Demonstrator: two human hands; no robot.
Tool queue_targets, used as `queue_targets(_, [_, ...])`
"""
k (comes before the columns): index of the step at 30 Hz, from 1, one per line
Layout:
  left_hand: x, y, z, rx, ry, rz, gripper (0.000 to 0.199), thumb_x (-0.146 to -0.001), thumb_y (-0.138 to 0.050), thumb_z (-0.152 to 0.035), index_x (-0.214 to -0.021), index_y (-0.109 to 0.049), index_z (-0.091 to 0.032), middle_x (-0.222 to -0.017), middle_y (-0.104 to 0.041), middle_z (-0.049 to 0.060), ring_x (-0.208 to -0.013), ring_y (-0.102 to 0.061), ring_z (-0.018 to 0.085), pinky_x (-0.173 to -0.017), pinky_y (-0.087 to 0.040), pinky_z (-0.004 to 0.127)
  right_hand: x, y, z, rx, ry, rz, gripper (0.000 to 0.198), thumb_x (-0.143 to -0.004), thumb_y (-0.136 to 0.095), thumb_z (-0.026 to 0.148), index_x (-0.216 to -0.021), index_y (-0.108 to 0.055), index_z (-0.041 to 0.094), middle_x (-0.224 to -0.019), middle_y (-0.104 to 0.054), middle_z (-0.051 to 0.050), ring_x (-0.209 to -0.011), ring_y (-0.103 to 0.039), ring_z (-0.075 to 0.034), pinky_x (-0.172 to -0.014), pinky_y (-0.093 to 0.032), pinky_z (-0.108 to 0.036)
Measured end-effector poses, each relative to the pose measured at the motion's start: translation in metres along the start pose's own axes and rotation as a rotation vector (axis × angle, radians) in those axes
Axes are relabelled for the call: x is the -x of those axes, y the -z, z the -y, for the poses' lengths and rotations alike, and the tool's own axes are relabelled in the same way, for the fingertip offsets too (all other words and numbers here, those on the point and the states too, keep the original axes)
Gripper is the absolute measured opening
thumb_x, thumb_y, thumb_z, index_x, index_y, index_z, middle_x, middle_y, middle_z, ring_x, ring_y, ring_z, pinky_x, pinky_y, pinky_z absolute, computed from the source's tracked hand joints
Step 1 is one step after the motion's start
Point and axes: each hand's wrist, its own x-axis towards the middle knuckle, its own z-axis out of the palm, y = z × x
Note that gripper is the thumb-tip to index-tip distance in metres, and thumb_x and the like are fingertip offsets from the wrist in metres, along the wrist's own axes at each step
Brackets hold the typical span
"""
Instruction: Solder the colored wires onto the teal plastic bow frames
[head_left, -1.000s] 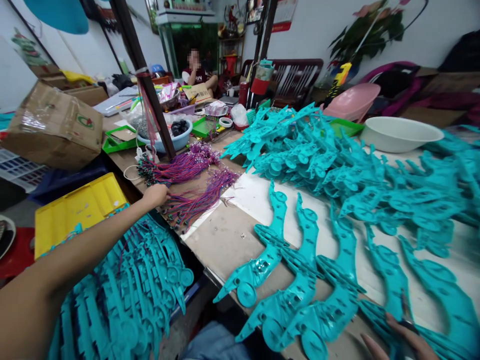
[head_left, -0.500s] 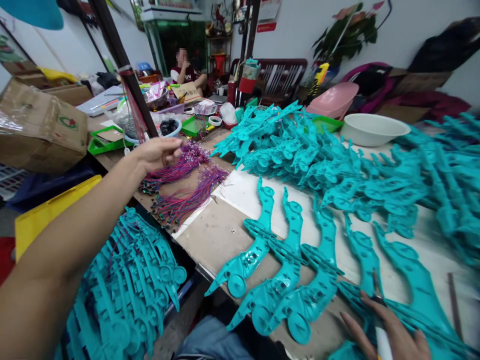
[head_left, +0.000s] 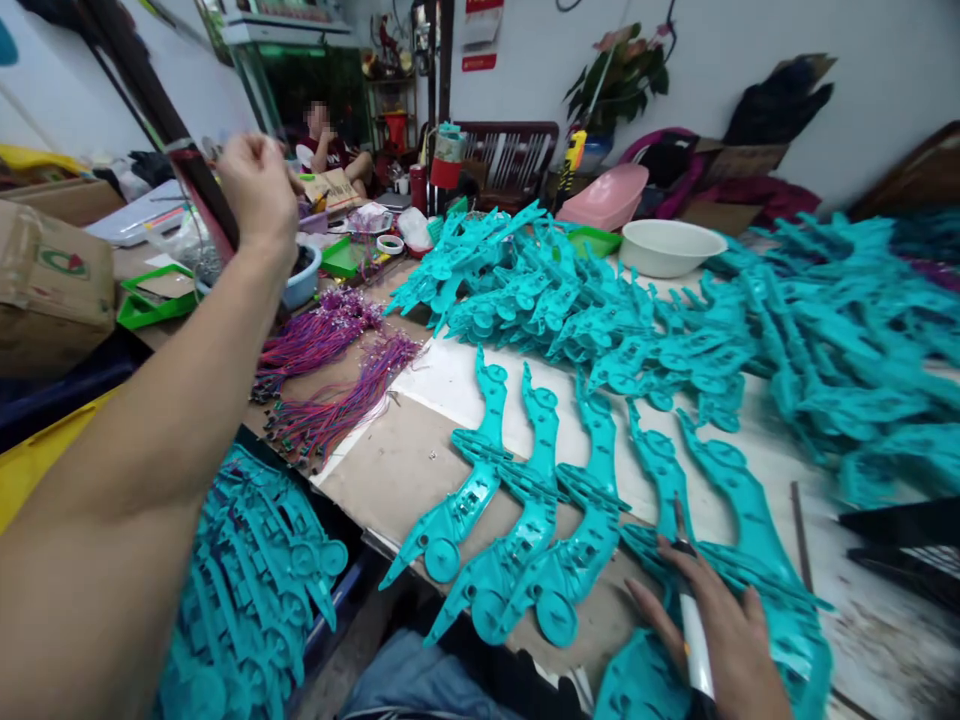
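Observation:
My left hand (head_left: 259,190) is raised at the upper left in front of a dark post, its fingers curled together; I cannot make out anything in them. At the lower right my right hand (head_left: 724,625) grips a soldering iron (head_left: 694,630) with a white handle and a thin pointed tip. That tip is over one of several curved turquoise plastic pieces (head_left: 660,465) laid in a row along the table. Bundles of purple and red wires (head_left: 349,400) lie on the table below and right of my left hand.
A big heap of turquoise pieces (head_left: 540,290) covers the table's far side. More fill a bin (head_left: 255,570) at lower left. A white basin (head_left: 671,248), a green tray (head_left: 154,297), a cardboard box (head_left: 52,285) and a post (head_left: 161,120) stand around. A person (head_left: 330,150) sits behind.
My left hand has risen from above the wires to in front of the post, turning at the wrist. My right hand stays with the soldering iron at the same piece. The view has swung right.

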Motion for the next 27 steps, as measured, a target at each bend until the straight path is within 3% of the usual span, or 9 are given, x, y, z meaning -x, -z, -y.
queue_targets(2, [0.001, 0.000, 0.001, 0.164, -0.087, -0.098, 0.046, -0.094, -0.015, -0.007, -0.078, -0.055, 0.008, -0.073, -0.064, -0.001, -0.095, -0.063, 0.007, -0.091, -0.037, 0.025, 0.001, 0.000, -0.001, 0.005, 0.010, 0.011, 0.057, -0.087, -0.033, 0.068, -0.116, -0.054, 0.023, -0.115, -0.068, -0.014, -0.111, -0.063, -0.033, -0.104, -0.034, -0.060])
queue_targets(4, [0.010, 0.001, -0.002, 0.363, -0.099, -0.073, 0.029, -0.098, -0.033, -0.011, -0.085, -0.054, 0.003, -0.071, -0.064, -0.001, -0.079, -0.064, 0.006, -0.081, -0.039, 0.021, 0.002, -0.002, -0.001, 0.003, 0.008, 0.003, 0.058, -0.088, -0.033, 0.069, -0.116, -0.054, 0.023, -0.116, -0.067, -0.014, -0.113, -0.062, -0.033, -0.104, -0.033, -0.061])
queue_targets(7, [0.036, 0.010, -0.014, 0.638, -0.095, 0.131, 0.011, -0.092, -0.052, -0.010, -0.082, -0.053, -0.013, -0.057, -0.060, -0.003, -0.049, -0.045, 0.005, -0.055, -0.036, 0.018, 0.002, -0.002, 0.000, -0.016, 0.001, -0.040, 0.060, -0.087, -0.032, 0.071, -0.114, -0.054, 0.022, -0.115, -0.068, -0.016, -0.117, -0.059, -0.037, -0.103, -0.033, -0.065])
queue_targets(12, [0.095, 0.024, -0.030, 0.776, 0.004, 0.393, 0.026, -0.091, -0.048, -0.002, -0.069, -0.048, -0.016, -0.053, -0.057, -0.001, -0.042, -0.039, 0.004, -0.044, -0.021, 0.021, -0.019, 0.037, 0.022, -0.113, -0.038, -0.255, 0.052, -0.087, -0.040, 0.068, -0.111, -0.055, 0.024, -0.113, -0.069, -0.013, -0.112, -0.063, -0.036, -0.101, -0.042, -0.059])
queue_targets(14, [0.118, 0.025, -0.031, 0.819, 0.000, 0.469, 0.024, -0.089, -0.050, -0.003, -0.069, -0.050, -0.016, -0.055, -0.058, -0.001, -0.042, -0.039, 0.004, -0.043, -0.019, 0.021, -0.036, 0.068, 0.047, -0.193, -0.071, -0.364, 0.048, -0.086, -0.049, 0.064, -0.115, -0.054, 0.026, -0.116, -0.068, -0.012, -0.114, -0.062, -0.034, -0.095, -0.050, -0.052])
queue_targets(16, [0.140, 0.024, -0.031, 0.892, -0.036, 0.566, 0.018, -0.088, -0.052, -0.007, -0.073, -0.052, -0.016, -0.057, -0.061, 0.000, -0.043, -0.041, 0.004, -0.043, -0.020, 0.020, -0.059, 0.098, 0.082, -0.344, -0.031, -0.336, 0.040, -0.087, -0.057, 0.051, -0.119, -0.052, 0.027, -0.123, -0.066, -0.009, -0.117, -0.061, -0.029, -0.095, -0.052, -0.045])
queue_targets(19, [0.170, 0.019, -0.029, 0.998, -0.085, 0.754, 0.010, -0.085, -0.058, -0.015, -0.076, -0.053, -0.015, -0.059, -0.062, 0.000, -0.045, -0.042, 0.005, -0.044, -0.025, 0.019, -0.099, 0.121, 0.142, -0.704, 0.205, -0.331, 0.044, -0.084, -0.066, 0.043, -0.120, -0.046, 0.028, -0.131, -0.061, -0.009, -0.126, -0.056, -0.024, -0.105, -0.047, -0.041])
queue_targets(23, [0.197, 0.013, -0.028, 1.081, -0.103, 0.914, 0.020, -0.079, -0.069, -0.027, -0.087, -0.055, -0.015, -0.061, -0.061, -0.001, -0.047, -0.043, 0.006, -0.046, -0.028, 0.019, -0.137, 0.106, 0.201, -1.115, 0.339, -0.124, 0.067, -0.071, -0.077, 0.051, -0.123, -0.041, 0.028, -0.140, -0.052, -0.010, -0.131, -0.050, -0.025, -0.110, -0.042, -0.044])
queue_targets(27, [0.207, 0.008, -0.024, 1.214, -0.066, 0.988, 0.035, -0.077, -0.072, -0.026, -0.106, -0.057, -0.015, -0.061, -0.059, -0.002, -0.052, -0.049, 0.008, -0.048, -0.031, 0.018, -0.148, 0.082, 0.224, -1.091, 0.293, -0.121, 0.063, -0.070, -0.081, 0.040, -0.120, -0.045, 0.028, -0.126, -0.059, -0.008, -0.116, -0.059, -0.025, -0.100, -0.048, -0.047])
